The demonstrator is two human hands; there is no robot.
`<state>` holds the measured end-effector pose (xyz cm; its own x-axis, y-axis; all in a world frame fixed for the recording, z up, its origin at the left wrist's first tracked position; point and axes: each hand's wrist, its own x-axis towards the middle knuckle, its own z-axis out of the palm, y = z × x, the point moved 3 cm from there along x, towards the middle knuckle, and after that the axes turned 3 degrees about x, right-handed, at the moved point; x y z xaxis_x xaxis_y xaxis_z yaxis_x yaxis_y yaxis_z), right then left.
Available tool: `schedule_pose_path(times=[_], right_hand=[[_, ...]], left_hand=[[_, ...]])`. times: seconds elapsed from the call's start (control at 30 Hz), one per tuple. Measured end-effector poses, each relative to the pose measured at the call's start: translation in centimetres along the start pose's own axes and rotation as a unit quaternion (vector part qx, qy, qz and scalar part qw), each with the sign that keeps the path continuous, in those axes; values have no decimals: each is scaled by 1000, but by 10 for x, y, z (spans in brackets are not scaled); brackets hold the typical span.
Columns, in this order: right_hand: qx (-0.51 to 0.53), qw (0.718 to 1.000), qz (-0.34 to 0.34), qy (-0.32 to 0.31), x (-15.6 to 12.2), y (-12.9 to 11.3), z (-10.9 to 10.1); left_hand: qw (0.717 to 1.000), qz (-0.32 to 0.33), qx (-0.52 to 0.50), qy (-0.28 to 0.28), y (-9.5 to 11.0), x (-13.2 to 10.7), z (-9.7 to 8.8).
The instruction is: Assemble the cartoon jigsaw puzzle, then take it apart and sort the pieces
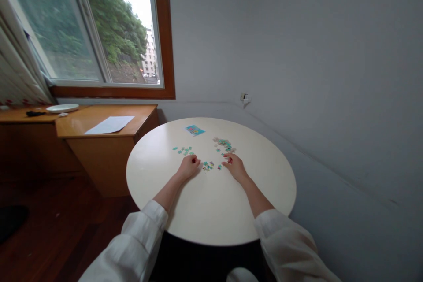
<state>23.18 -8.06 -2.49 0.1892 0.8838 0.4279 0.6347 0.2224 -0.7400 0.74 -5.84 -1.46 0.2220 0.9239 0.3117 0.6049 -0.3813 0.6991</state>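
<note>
Jigsaw puzzle pieces lie in groups on a round white table. My left hand rests between the green pieces on the left and the multicoloured pieces in the middle. Its fingers are curled closed, and whatever they may hold is hidden. My right hand is over the table just below the mixed pile of pieces, its thumb and forefinger apart with nothing visible in them. Beside that thumb lies a single small coloured piece.
A blue picture card lies toward the table's far side. On the left stands a wooden desk with a sheet of paper and a white plate. Walls close in behind and right, with a socket above the table.
</note>
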Motion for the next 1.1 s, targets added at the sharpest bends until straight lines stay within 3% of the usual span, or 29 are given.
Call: schedule_pose_path(times=[0.23, 0.6, 0.9, 1.1], right_hand=[[-47, 999, 8, -1, -4, 2, -1], [-78, 995, -40, -56, -7, -10, 7], [-156, 985, -36, -67, -7, -11, 1], [-228, 972, 5, -51, -12, -13, 1]], left_hand=[[1000, -1, -1, 4, 3, -1, -1], [1000, -1, 1, 5, 6, -3, -3], [1000, -4, -1, 1, 6, -2, -3], [1000, -3, -1, -2, 7, -3, -3]])
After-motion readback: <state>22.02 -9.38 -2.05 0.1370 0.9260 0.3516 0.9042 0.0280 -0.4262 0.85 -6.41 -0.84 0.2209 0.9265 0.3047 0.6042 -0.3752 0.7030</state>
